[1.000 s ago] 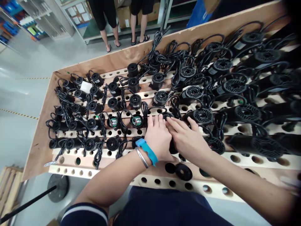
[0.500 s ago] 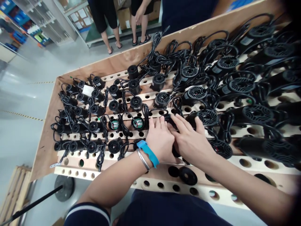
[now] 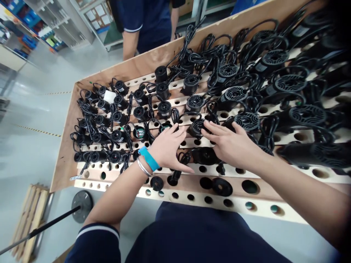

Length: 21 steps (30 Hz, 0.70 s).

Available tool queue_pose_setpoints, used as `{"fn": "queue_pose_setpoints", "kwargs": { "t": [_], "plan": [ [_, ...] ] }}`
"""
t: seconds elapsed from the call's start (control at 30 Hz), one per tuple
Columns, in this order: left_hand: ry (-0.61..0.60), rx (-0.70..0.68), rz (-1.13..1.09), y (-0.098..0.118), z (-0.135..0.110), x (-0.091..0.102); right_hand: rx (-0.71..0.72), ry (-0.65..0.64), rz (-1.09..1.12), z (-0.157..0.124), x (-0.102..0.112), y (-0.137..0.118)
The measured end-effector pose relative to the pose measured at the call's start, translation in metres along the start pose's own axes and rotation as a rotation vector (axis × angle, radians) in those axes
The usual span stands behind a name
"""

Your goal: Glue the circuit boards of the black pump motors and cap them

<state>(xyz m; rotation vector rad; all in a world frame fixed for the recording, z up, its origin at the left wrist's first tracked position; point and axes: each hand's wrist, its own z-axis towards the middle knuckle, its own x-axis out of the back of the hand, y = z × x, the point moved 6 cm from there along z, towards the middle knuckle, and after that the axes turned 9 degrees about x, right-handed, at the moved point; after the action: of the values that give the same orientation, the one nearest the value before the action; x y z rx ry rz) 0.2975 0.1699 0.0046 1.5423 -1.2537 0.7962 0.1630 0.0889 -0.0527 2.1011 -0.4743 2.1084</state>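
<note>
Landmark: grille-capped cylindrical unit (image 3: 196,128), black, standing in the perforated wooden rack (image 3: 263,208).
- Left hand (image 3: 167,149): left of and nearer the wearer than the landmark; fingers open and spread, gripping nothing. Blue wristband (image 3: 148,159) and silver bangle (image 3: 143,167) at its wrist.
- Right hand (image 3: 233,145): right of the landmark; fingers open and extended, tips at the landmark's right edge; contact cannot be told.
- Open housings, two, circuit boards exposed: one (image 3: 139,132) left of the landmark; one (image 3: 164,126) nearer it, partly hidden by the left hand.
- Black round cap (image 3: 222,187): nearer the wearer than the landmark, to its right.
- White block (image 3: 109,96): far left of the landmark, beyond it.
- Co-worker, navy sleeve (image 3: 131,16): well beyond the landmark, behind the wooden wall (image 3: 109,71).
</note>
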Motion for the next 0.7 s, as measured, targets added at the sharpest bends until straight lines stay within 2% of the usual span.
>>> {"fn": "queue_pose_setpoints", "kwargs": {
  "t": [0.1, 0.33, 0.47, 0.7],
  "plan": [
    [-0.006, 0.000, 0.014, 0.006, -0.001, -0.001, -0.018, -0.027, 0.018, 0.001, -0.001, 0.001],
    [0.029, -0.013, 0.034, 0.033, 0.037, -0.015, -0.060, -0.005, 0.039, 0.003, -0.002, -0.003],
    [0.023, 0.016, -0.011, 0.034, 0.043, -0.016, -0.086, 0.022, 0.073, 0.002, 0.003, -0.005],
    [0.082, 0.056, 0.020, 0.032, 0.043, -0.016, -0.103, 0.059, 0.162, 0.004, 0.007, -0.007]
  ]
}}
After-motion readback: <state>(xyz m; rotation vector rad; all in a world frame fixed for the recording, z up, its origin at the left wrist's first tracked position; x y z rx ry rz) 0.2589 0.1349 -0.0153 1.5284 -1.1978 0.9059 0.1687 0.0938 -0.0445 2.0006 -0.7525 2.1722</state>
